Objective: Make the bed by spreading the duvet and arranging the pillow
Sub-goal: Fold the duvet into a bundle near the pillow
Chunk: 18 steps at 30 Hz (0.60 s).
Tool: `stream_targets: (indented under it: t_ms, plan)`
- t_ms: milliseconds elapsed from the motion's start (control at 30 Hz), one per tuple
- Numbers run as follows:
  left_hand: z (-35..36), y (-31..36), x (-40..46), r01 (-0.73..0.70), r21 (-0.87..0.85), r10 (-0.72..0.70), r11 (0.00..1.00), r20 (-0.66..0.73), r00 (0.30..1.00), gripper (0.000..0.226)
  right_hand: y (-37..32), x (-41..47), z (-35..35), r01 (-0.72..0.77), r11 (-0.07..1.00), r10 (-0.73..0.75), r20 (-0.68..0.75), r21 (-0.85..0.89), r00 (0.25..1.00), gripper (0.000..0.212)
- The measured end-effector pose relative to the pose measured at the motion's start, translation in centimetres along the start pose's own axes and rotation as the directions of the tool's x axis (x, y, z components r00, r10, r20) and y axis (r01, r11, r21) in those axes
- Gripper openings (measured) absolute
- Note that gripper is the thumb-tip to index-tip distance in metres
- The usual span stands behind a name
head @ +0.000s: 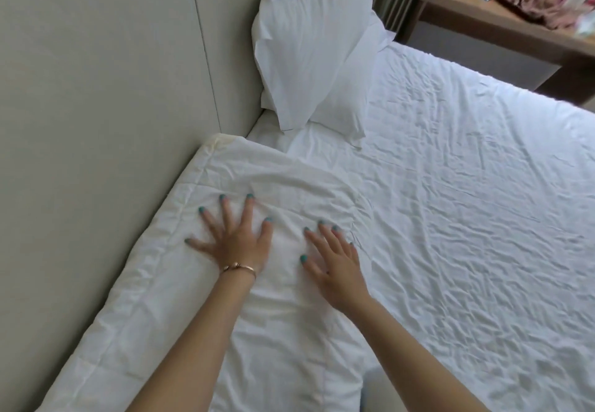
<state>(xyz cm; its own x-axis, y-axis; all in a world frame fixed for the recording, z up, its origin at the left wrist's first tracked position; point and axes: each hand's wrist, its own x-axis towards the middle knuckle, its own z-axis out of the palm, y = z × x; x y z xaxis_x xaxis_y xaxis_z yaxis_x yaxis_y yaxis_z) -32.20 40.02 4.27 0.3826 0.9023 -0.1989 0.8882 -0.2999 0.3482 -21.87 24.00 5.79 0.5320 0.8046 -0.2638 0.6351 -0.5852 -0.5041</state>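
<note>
White duvet (pixel 264 192) (one), two pillows (pixel 315 44), both hands flat.

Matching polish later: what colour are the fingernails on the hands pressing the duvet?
Teal, clearest in the head view on the left hand.

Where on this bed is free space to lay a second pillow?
The wrinkled sheet is bare from the pillow and the duvet edge across to the desk side. Crowded: the strip along the headboard, where the left hand and right hand press flat on the duvet.
</note>
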Motion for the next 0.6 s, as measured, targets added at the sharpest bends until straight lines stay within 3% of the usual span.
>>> stream_targets:
  t_ms: [167, 267, 333, 433, 600]
  plan:
    - [0.3, 3.7, 8.8, -0.043, 0.152, 0.051, 0.987, -0.046, 0.998, 0.066, 0.7, 11.3, -2.1, 0.137, 0.978, -0.125, 0.086, -0.157, 0.988, 0.054]
    - [0.8, 4.7, 16.1, 0.001, 0.236, 0.025, 0.972, -0.107, 0.994, 0.070, -0.4, 21.6, -3.5, 0.157, 0.983, -0.153, 0.048, -0.099, 0.987, 0.062]
    - [1.9, 5.1, 19.8, 0.048, 0.248, -0.011, 0.968, -0.147, 0.989, 0.069, -1.6, 29.1, -4.2, 0.117, 0.991, -0.112, -0.079, 0.064, 0.991, 0.080]
    - [5.1, 5.4, 21.2, 0.044, 0.262, 0.025, 0.964, -0.254, 0.967, 0.068, -3.3, 38.1, -4.7, 0.123, 0.972, -0.046, -0.348, 0.202, 0.937, 0.112]
    - [8.3, 5.3, 20.9, -0.016, 0.240, 0.106, 0.971, -0.367, 0.924, 0.071, -5.2, 48.7, -5.4, 0.015, 0.959, 0.127, -0.476, 0.283, 0.870, 0.130]
